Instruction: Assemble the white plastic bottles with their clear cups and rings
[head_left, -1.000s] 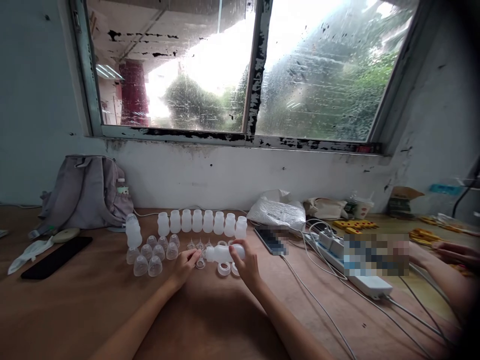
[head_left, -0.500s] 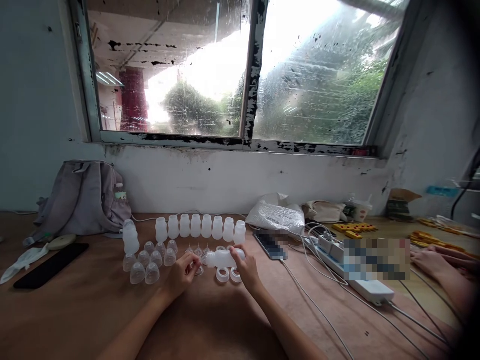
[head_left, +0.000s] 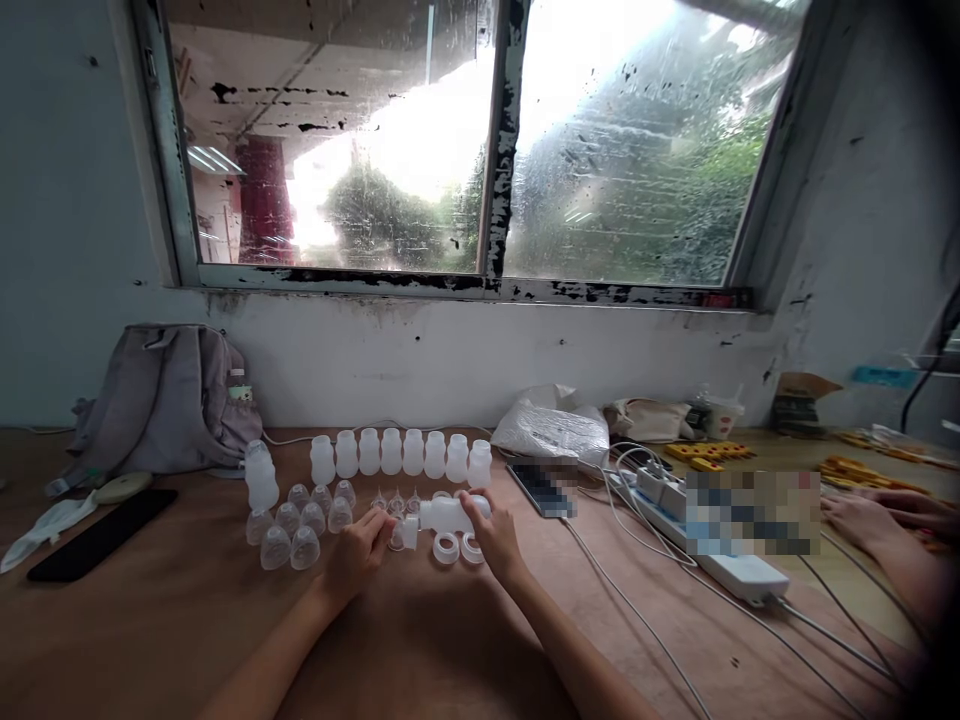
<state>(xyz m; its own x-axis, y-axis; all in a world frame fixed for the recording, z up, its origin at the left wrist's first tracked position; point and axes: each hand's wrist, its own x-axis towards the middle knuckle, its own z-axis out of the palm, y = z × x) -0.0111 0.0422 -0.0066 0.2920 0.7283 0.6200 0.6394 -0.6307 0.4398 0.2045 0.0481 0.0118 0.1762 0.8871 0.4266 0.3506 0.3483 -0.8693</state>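
1. Frosted bottle (head_left: 448,516) lies on its side in my right hand (head_left: 493,535), base end in the grip, mouth pointing left
2. Frosted collar (head_left: 409,533) sits edge-on just off that mouth, between my two hands; my left hand (head_left: 361,548) has it pinched at the fingertips, as I read it; touching the neck or not, can't tell
3. Handling, my call: hold the bottle steady without squeezing its wall, bring the collar's face square to the mouth, no force if they meet askew
4. Neck sticks out clear of my right fingers, so access from the left is good
5. On the tabletop (head_left: 442,615): loose rings (head_left: 447,560) just nearer me than the bottle, clear teats (head_left: 396,503) beyond my left fingertips, clear domed caps (head_left: 313,517) to the left
6. Further out: row of upright bottles (head_left: 391,453) at the back, phone (head_left: 534,487) and power strip (head_left: 739,578) right, co-worker's hands (head_left: 862,522) far right
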